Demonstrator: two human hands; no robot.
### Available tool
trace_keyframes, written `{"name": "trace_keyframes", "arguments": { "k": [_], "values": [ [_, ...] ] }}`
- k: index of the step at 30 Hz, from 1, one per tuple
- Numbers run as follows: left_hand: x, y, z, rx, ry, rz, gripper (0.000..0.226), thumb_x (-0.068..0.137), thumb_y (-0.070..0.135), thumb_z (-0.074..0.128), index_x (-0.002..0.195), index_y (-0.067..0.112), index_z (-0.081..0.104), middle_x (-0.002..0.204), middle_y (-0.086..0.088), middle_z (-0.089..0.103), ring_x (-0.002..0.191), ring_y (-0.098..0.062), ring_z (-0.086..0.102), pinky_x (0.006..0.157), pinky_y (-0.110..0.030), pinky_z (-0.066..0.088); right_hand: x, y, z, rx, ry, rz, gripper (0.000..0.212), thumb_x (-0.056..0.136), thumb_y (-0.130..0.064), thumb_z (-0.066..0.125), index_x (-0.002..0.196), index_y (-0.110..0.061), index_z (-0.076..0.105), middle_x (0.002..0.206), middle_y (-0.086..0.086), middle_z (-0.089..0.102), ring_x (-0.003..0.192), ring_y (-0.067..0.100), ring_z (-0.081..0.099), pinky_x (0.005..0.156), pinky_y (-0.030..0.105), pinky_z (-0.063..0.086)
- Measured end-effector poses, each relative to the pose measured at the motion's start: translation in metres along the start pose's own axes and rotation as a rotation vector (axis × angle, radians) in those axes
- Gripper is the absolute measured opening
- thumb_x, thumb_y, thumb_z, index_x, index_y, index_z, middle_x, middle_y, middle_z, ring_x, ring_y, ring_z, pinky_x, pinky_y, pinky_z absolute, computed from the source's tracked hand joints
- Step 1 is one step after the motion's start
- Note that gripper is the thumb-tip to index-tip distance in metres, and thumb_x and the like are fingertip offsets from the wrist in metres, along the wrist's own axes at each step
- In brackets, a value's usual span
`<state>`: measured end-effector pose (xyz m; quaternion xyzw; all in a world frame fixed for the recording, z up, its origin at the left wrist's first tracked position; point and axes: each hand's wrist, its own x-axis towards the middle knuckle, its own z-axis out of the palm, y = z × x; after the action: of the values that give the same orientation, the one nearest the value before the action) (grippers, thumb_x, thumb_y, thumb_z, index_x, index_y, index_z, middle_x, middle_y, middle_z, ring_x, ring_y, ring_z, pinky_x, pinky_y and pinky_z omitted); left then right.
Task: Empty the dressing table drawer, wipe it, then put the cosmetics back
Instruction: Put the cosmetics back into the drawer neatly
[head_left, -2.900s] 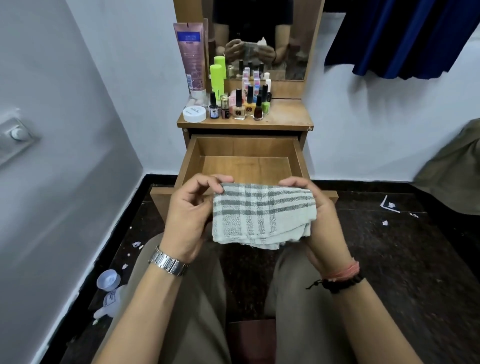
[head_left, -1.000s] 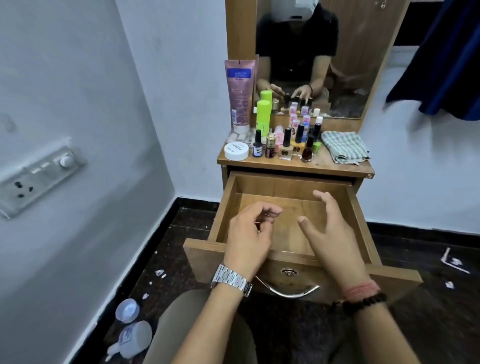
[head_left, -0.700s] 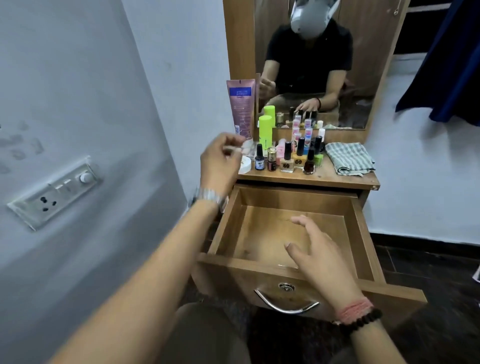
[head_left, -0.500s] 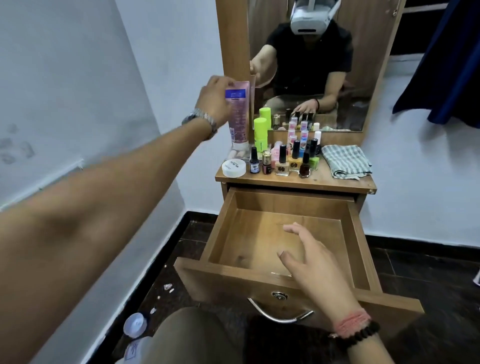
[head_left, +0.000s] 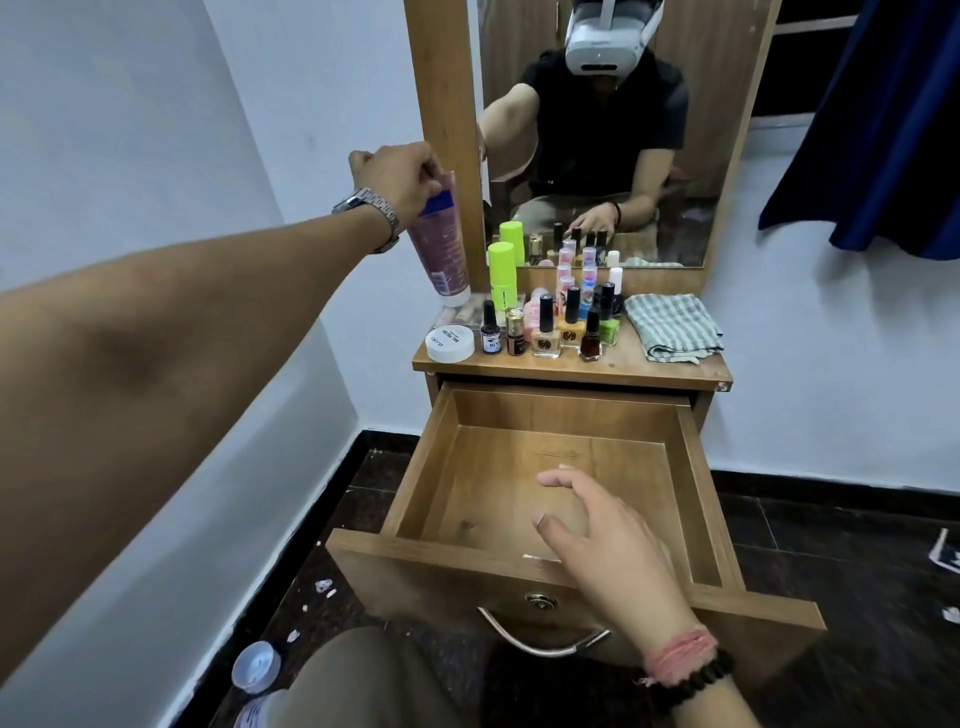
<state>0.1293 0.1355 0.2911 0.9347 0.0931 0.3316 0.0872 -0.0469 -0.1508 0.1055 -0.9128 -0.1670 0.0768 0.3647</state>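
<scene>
One pink plastic tube (head_left: 439, 244), one lime-green cylindrical bottle (head_left: 501, 273), one round white flat jar (head_left: 450, 344), one folded green-checked cloth (head_left: 671, 326), one open wooden drawer (head_left: 701, 483), two hands (head_left: 602, 530), and several small nail-polish bottles (head_left: 546, 332), too crowded to count exactly.

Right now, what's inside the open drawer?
The drawer shows bare wood, no cosmetics in sight. The right hand hovers open over its front, hiding part of the floor and front wall.
</scene>
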Motion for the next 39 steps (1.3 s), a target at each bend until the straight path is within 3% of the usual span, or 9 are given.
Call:
{"name": "trace_keyframes", "arguments": {
  "k": [5, 10, 13, 18, 22, 25, 27, 30, 39],
  "values": [
    [-0.026, -0.001, -0.052, -0.093, 0.158, 0.073, 0.013, 0.089, 0.025, 0.053, 0.096, 0.026, 0.064, 0.096, 0.012, 0.066, 0.101, -0.012, 0.058, 0.092, -0.032, 0.022, -0.001, 0.003, 0.003, 0.079, 0.026, 0.022, 0.033, 0.089, -0.046, 0.054, 0.12, -0.051, 0.046, 0.127, -0.019, 0.056, 0.122, 0.007, 0.051, 0.096, 0.036, 0.043],
    [-0.079, 0.005, -0.104, -0.201, 0.007, 0.422, 0.009, 0.089, 0.021, 0.058, 0.092, 0.025, 0.066, 0.086, 0.022, 0.06, 0.098, -0.011, 0.048, 0.087, -0.022, 0.041, 0.001, 0.002, 0.002, 0.275, 0.066, -0.023, 0.047, 0.086, -0.045, 0.062, 0.126, -0.052, 0.038, 0.141, -0.015, 0.048, 0.127, 0.009, 0.047, 0.105, 0.043, 0.042],
    [-0.121, 0.025, -0.105, -0.393, -0.119, 0.461, 0.005, 0.089, 0.014, 0.063, 0.091, 0.014, 0.067, 0.091, 0.006, 0.066, 0.095, -0.011, 0.054, 0.077, -0.022, 0.045, -0.002, -0.001, 0.0, 0.402, 0.061, -0.087, 0.068, 0.076, -0.054, 0.069, 0.132, -0.056, 0.031, 0.144, -0.013, 0.042, 0.128, 0.008, 0.043, 0.106, 0.044, 0.042],
    [-0.174, 0.058, -0.069, -0.894, -0.432, 0.334, 0.016, 0.09, 0.001, 0.058, 0.087, 0.016, 0.062, 0.088, 0.008, 0.065, 0.087, -0.011, 0.06, 0.08, -0.031, 0.052, -0.01, -0.007, -0.005, 0.594, -0.042, -0.226, 0.08, 0.072, -0.05, 0.073, 0.139, -0.049, 0.028, 0.137, -0.024, 0.045, 0.119, -0.008, 0.05, 0.093, 0.015, 0.047],
    [-0.199, 0.069, -0.03, -1.087, -0.383, 0.019, 0.014, 0.097, 0.014, 0.049, 0.105, 0.021, 0.059, 0.119, -0.004, 0.063, 0.109, -0.02, 0.061, 0.092, -0.042, 0.052, -0.009, -0.004, -0.004, 0.532, 0.05, -0.178, 0.075, 0.082, -0.048, 0.067, 0.143, -0.047, 0.024, 0.142, -0.015, 0.044, 0.122, 0.006, 0.052, 0.095, 0.026, 0.046],
    [-0.233, 0.083, -0.006, -1.168, -0.565, -0.272, 0.033, 0.093, 0.033, 0.057, 0.123, 0.027, 0.046, 0.119, 0.002, 0.062, 0.106, -0.018, 0.063, 0.091, -0.04, 0.054, -0.008, -0.004, -0.004, 0.308, 0.125, -0.135, 0.085, 0.092, -0.032, 0.061, 0.153, -0.036, 0.001, 0.155, -0.006, 0.025, 0.137, 0.018, 0.037, 0.106, 0.032, 0.036],
    [-0.251, 0.083, 0.013, -1.013, -0.612, -0.219, 0.04, 0.088, 0.027, 0.065, 0.122, 0.022, 0.044, 0.111, 0.008, 0.063, 0.099, -0.008, 0.063, 0.088, -0.029, 0.055, -0.006, -0.002, -0.003, 0.194, 0.028, -0.161, 0.091, 0.094, -0.027, 0.057, 0.152, -0.036, -0.013, 0.161, -0.007, 0.01, 0.143, 0.019, 0.029, 0.114, 0.036, 0.03],
    [-0.256, 0.066, 0.041, -0.861, -0.608, -0.284, 0.056, 0.078, 0.037, 0.07, 0.125, 0.016, 0.047, 0.116, 0.0, 0.065, 0.101, -0.013, 0.065, 0.093, -0.039, 0.053, -0.006, 0.001, -0.006, 0.145, -0.11, -0.167, 0.09, 0.095, -0.034, 0.055, 0.151, -0.038, -0.016, 0.162, -0.009, 0.006, 0.143, 0.012, 0.027, 0.114, 0.031, 0.027],
    [-0.241, 0.017, 0.073, -0.352, -0.701, -0.289, 0.08, 0.08, 0.021, 0.072, 0.144, 0.016, 0.023, 0.14, -0.009, 0.046, 0.123, -0.025, 0.052, 0.099, -0.032, 0.044, -0.005, 0.006, -0.006, 0.08, -0.097, -0.146, 0.082, 0.097, -0.036, 0.051, 0.152, -0.038, -0.009, 0.161, -0.013, 0.015, 0.139, 0.009, 0.035, 0.113, 0.036, 0.033]
  ]
}}
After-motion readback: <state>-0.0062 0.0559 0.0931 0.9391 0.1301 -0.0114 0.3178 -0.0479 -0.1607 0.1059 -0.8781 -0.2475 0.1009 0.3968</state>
